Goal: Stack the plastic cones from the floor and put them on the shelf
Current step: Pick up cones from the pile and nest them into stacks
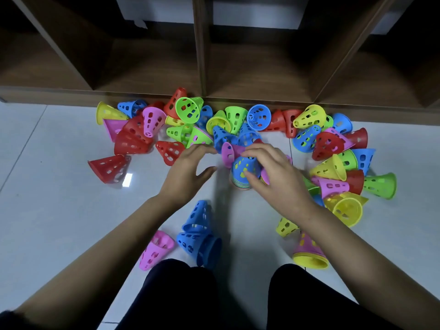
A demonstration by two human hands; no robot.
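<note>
Several perforated plastic cones in red, blue, green, yellow and pink lie scattered on the pale tiled floor in front of a brown wooden shelf [202,67]. An upright stack of cones [241,173] with a blue one on top stands in the middle. My right hand [269,172] is wrapped around that stack from the right. My left hand [190,170] hovers just left of it, fingers spread, holding nothing. A pink cone [229,153] lies on its side between my fingertips, touching the stack.
Two nested blue cones [198,234], a pink cone [156,250] and a pink-on-yellow pair [308,252] lie close to my knees [181,294]. Dense piles sit left [135,134] and right [333,163]. The shelf's bottom compartments are open and dark.
</note>
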